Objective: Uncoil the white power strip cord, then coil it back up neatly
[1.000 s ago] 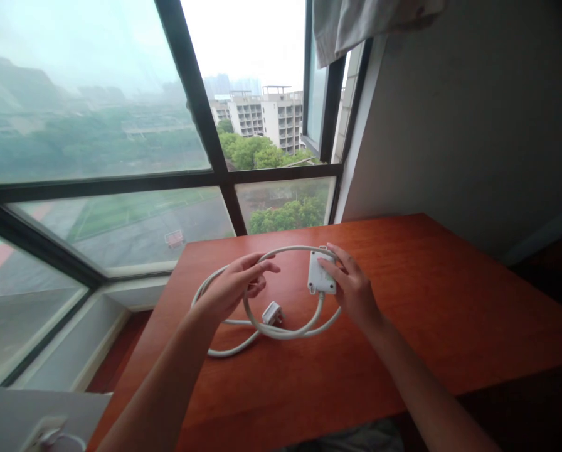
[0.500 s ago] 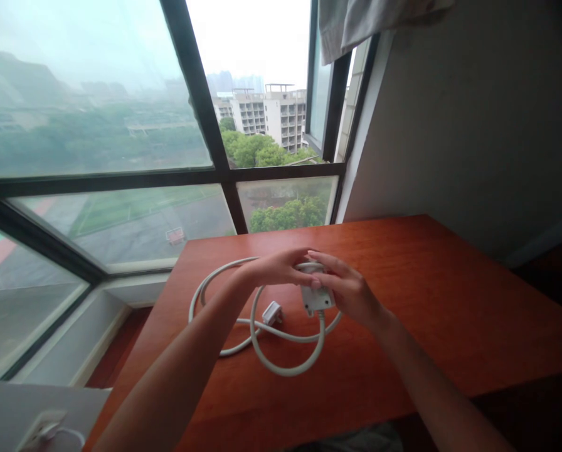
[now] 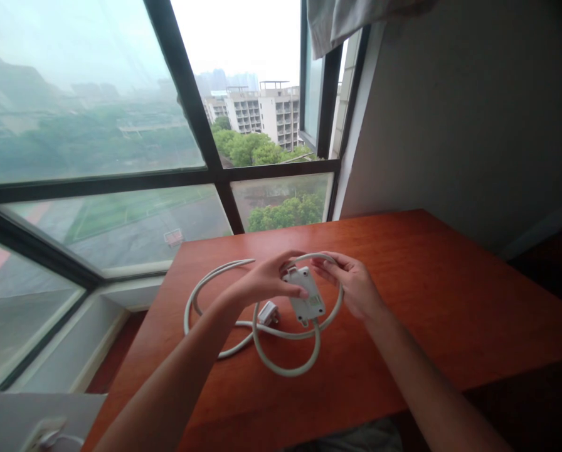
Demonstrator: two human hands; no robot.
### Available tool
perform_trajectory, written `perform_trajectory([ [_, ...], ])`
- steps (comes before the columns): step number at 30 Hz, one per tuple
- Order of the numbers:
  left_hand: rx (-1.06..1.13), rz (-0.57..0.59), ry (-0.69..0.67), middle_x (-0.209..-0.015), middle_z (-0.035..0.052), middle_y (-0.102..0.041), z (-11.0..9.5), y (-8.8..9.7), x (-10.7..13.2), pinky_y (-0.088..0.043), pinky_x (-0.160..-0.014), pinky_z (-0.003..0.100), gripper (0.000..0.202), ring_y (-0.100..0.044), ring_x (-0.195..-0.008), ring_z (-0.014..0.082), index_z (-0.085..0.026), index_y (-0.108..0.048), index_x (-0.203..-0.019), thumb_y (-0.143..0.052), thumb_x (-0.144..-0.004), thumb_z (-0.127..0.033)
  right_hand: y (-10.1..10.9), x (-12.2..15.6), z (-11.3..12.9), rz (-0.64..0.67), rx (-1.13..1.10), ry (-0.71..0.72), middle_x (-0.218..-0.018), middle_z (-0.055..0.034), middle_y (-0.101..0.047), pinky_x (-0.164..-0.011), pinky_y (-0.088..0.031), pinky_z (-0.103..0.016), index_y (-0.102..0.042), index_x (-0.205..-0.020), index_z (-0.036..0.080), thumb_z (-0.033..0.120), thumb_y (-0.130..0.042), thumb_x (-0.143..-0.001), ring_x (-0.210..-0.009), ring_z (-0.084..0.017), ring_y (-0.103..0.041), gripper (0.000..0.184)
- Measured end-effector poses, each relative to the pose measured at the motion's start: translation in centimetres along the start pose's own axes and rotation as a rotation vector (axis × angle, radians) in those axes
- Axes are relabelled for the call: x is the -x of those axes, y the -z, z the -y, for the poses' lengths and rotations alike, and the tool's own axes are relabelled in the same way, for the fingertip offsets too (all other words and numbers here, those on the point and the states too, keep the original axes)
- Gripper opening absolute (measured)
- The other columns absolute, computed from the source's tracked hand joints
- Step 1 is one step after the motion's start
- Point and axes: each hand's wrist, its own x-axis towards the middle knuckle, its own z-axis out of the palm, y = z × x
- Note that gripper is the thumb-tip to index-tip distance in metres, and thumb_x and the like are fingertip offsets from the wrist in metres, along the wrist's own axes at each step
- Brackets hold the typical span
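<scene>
A white power strip [image 3: 305,301] is tilted above the table, its screwed underside towards me. My left hand [image 3: 265,276] is closed on its left side, thumb across the underside and fingers partly hidden behind. From its lower end runs a thick white cord [image 3: 288,373], which loops round below and up over the strip. Where the cord arches past the strip's upper right, my right hand [image 3: 357,285] is closed on it between thumb and fingers. The white plug [image 3: 268,312] lies on the table left of the strip, beside more loops of cord.
The reddish-brown wooden table [image 3: 431,301] reaches to a dark-framed window [image 3: 215,176] at the back and left. A grey wall [image 3: 431,125] rises on the right. At lower left, a wall socket [image 3: 46,433] has a white lead in it.
My right hand has moved off the power strip and now grips the cord, raised into an arch. The strip has turned in my left hand. The whole view has shifted slightly.
</scene>
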Motion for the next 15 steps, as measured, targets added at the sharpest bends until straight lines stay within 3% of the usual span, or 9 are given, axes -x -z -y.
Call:
perform_trajectory([
  [3,0.039,-0.133,0.005,-0.090,0.0038,-0.063,0.2,0.5,0.6,-0.046,-0.070,0.025,0.052,-0.057,-0.081,0.0164,-0.014,-0.061,-0.111,-0.078,-0.065,-0.034,0.0,0.3,0.1,-0.061,-0.083,-0.025,-0.097,-0.0077,-0.073,-0.098,-0.050,-0.043,-0.072,-0.091,0.017,0.036,-0.075,-0.073,-0.097,-0.021,-0.067,0.026],
  [7,0.018,-0.196,0.020,-0.078,0.0035,-0.062,0.4,0.6,1.0,-0.043,-0.063,0.023,0.037,-0.055,-0.071,0.0148,-0.011,-0.066,-0.086,-0.076,-0.067,-0.040,-0.3,1.0,0.2,-0.080,-0.108,-0.017,-0.098,-0.0082,-0.073,-0.097,-0.050,-0.043,-0.071,-0.090,0.016,0.034,-0.075,-0.073,-0.097,-0.021,-0.067,0.025],
  [15,0.172,-0.387,-0.020,-0.077,0.0036,-0.063,0.3,-0.7,0.2,-0.044,-0.065,0.024,0.041,-0.056,-0.069,0.0139,-0.011,-0.066,-0.087,-0.078,-0.064,-0.042,-1.6,2.8,-1.3,-0.156,0.040,0.091,-0.101,-0.0093,-0.071,-0.089,-0.055,-0.039,-0.061,-0.112,0.019,0.043,-0.061,-0.085,-0.095,-0.021,-0.068,0.036],
])
